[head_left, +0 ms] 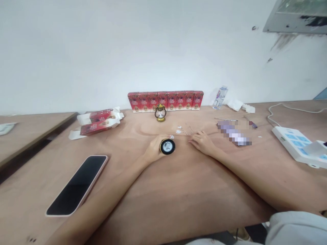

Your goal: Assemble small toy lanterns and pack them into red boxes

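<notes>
My left hand [154, 149] is closed around a small lantern [167, 147], tipped so that its round black underside with a pale disc in the middle faces me. A gold rim shows at its edge. To the right, my right hand [203, 142] lies on the table, fingers stretched forward. Its fingertips are beside a thin metal tool [187, 130], whose kind I cannot make out. Small white scraps [178, 131] lie between the hands. Farther back, a second lantern [160, 113], gold and dark with a clear globe, stands upright.
A row of red boxes [167, 101] stands against the wall. Opened red boxes [99, 126] lie at left, above a phone [78, 185]. To the right are a bottle [220, 97], crumpled tissue [235, 104], a purple item [233, 133] and a white power strip [293, 143] with its cable.
</notes>
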Action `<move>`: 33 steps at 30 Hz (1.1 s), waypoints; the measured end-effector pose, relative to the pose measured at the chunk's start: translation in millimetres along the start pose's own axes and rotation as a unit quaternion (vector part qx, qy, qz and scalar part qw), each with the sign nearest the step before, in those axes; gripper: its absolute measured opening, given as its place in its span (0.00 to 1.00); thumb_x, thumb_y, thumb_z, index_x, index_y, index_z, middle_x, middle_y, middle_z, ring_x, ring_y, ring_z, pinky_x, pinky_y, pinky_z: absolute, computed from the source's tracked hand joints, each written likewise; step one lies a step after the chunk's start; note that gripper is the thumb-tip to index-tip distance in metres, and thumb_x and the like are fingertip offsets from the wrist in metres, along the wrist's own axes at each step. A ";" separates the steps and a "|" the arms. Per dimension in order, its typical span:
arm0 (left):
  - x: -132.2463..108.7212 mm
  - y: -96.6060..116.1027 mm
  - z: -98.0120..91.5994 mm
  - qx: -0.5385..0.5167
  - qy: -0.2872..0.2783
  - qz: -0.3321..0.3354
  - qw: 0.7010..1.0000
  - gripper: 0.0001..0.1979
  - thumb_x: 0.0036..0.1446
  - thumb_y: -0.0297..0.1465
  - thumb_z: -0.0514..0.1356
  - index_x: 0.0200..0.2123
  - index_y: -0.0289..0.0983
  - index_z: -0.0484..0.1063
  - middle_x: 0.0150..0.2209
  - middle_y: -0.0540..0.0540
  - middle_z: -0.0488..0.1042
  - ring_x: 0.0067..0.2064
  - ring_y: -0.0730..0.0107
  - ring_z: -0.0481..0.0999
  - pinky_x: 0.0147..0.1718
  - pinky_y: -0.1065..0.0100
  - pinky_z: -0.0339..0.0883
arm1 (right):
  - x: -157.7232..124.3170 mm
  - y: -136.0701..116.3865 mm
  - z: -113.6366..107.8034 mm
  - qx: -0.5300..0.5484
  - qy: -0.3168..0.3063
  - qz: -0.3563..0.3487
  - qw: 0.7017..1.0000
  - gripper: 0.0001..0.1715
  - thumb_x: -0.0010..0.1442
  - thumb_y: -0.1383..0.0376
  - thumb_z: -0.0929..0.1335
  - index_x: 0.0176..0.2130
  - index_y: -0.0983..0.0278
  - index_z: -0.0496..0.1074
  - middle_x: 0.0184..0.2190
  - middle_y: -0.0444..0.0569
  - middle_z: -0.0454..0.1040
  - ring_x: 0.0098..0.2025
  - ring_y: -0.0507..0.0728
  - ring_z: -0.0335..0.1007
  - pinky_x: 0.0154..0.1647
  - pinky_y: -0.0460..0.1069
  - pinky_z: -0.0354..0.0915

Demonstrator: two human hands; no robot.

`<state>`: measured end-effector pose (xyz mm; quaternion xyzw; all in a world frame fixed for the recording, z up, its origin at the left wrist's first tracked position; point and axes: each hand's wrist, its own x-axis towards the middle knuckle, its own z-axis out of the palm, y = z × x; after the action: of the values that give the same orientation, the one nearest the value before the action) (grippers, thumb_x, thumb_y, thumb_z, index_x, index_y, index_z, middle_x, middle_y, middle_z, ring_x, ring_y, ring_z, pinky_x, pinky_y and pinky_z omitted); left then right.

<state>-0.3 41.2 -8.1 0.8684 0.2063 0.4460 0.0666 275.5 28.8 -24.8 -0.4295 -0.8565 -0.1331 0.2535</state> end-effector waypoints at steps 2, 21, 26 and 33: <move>0.3 1.6 -0.6 0.016 -0.009 -0.001 1.000 0.22 0.48 0.39 0.65 0.45 0.38 0.65 0.43 0.43 0.75 0.46 0.63 0.76 0.46 0.62 0.69 | 1.3 -6.7 -1.1 0.038 -0.003 -0.018 0.999 0.14 0.64 0.62 0.61 0.30 0.64 0.71 0.29 0.52 0.74 0.35 0.58 0.67 0.37 0.53 0.63; 2.5 10.9 9.7 0.155 -0.019 0.043 0.987 0.18 0.58 0.43 0.55 0.44 0.36 0.64 0.40 0.41 0.76 0.42 0.61 0.76 0.40 0.63 0.67 | 22.3 -104.3 -6.3 0.256 0.328 0.021 0.909 0.12 0.55 0.73 0.69 0.38 0.60 0.66 0.30 0.45 0.77 0.34 0.53 0.73 0.34 0.50 0.71; 3.4 13.5 11.6 0.181 -0.003 0.065 0.981 0.17 0.59 0.42 0.53 0.44 0.35 0.63 0.38 0.41 0.76 0.39 0.61 0.76 0.37 0.64 0.66 | 22.8 -104.9 -8.6 0.221 0.322 0.001 0.920 0.13 0.56 0.74 0.69 0.40 0.59 0.68 0.30 0.45 0.77 0.33 0.54 0.70 0.32 0.50 0.71; 1.0 12.2 8.1 0.161 0.006 0.026 0.987 0.19 0.57 0.44 0.55 0.44 0.36 0.64 0.40 0.42 0.75 0.41 0.62 0.75 0.38 0.65 0.67 | 12.4 -67.2 0.3 0.185 0.333 0.100 0.919 0.09 0.59 0.69 0.66 0.42 0.59 0.68 0.33 0.47 0.77 0.36 0.56 0.74 0.38 0.52 0.70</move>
<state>10.3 31.1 -8.5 0.8703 0.2527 0.4137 -0.0868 215.1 -2.8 -18.9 -0.3896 -0.6844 -0.0814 0.6109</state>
